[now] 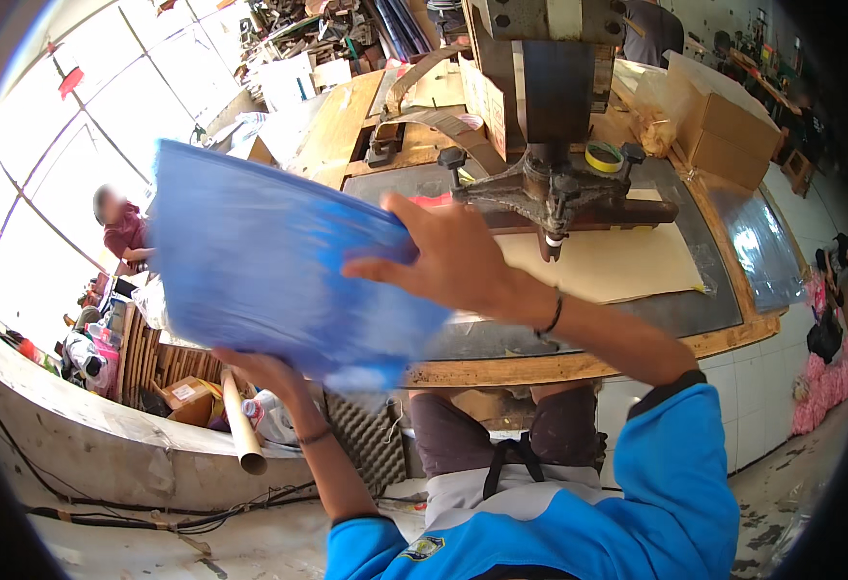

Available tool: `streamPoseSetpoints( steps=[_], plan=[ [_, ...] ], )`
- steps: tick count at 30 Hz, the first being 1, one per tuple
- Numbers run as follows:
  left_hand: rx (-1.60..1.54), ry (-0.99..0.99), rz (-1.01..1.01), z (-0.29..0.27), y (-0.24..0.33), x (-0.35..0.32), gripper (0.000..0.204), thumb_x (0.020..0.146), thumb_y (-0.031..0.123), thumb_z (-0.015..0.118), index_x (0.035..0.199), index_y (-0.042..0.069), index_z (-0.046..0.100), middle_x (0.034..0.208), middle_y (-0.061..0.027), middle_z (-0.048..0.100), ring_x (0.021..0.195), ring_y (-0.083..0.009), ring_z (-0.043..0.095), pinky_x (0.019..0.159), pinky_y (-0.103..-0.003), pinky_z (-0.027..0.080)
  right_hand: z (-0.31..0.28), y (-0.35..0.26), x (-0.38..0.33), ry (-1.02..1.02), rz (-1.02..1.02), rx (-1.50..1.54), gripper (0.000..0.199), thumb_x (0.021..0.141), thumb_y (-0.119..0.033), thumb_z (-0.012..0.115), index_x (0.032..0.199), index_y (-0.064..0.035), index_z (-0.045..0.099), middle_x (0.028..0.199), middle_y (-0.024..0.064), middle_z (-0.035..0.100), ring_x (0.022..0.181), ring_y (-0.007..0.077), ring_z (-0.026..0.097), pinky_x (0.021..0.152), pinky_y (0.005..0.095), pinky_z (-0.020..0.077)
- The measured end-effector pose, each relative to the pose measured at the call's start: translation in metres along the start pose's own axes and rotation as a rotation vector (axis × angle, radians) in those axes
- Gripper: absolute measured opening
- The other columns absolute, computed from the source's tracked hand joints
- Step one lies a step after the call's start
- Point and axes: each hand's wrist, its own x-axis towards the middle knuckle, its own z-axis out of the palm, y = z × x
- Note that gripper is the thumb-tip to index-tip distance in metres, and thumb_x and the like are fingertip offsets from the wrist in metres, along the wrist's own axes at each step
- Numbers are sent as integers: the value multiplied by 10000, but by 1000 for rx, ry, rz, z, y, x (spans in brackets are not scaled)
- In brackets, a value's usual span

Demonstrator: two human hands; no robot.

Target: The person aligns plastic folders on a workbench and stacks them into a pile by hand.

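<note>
1. Blue plastic sheeting [260, 271], a motion-blurred stack or folded sheet, was held in the air to the left of the press machine [550, 116], over the near-left edge of the wooden worktable [579, 365].
2. The right hand [448, 256] lay on top of the sheeting at its right edge, to the left of the press machine's cast base; its fingers were spread across the upper face and pressed against it.
3. The left hand [269, 372] supported the sheeting from underneath at its lower edge, below and left of the press machine; only part of the palm and fingers showed, and whether they curled around the edge could not be told.
4. A beige board [603, 266] lay flat on the worktable directly under the press machine's head.
5. A roll of tape [603, 157] rested just right of the press machine's column.
6. A cardboard box [729, 130] stood further right of the press machine.
7. A cardboard tube [242, 430] leaned below the worktable, well left of the press machine.
</note>
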Motion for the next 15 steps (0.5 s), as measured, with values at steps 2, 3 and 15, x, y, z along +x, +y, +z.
streamPoseSetpoints(
  steps=[2,3,15],
  plan=[
    [-60,-25,-210,13,11,2,817,1048,621,289,1520,-44,307,1528,-229,392,1351,-352,467,1141,-448,421,-6,15,11,45,44,12,756,827,-725,655,976,15,638,647,178,651,639,326,707,633,456,565],
    [-67,-23,-333,10,18,-1,830,1043,634,289,1520,-45,306,1526,-229,392,1359,-351,457,1146,-448,412,-8,14,16,38,72,29,738,829,-717,660,929,13,633,636,178,648,637,323,707,629,455,564],
    [-47,139,-233,11,40,-1,707,1069,539,248,1512,-6,328,1487,-211,440,1353,-347,471,1146,-464,423,-8,-8,3,65,-109,-149,667,827,-669,714,973,-22,639,628,96,618,598,284,673,557,373,518]
  ],
)
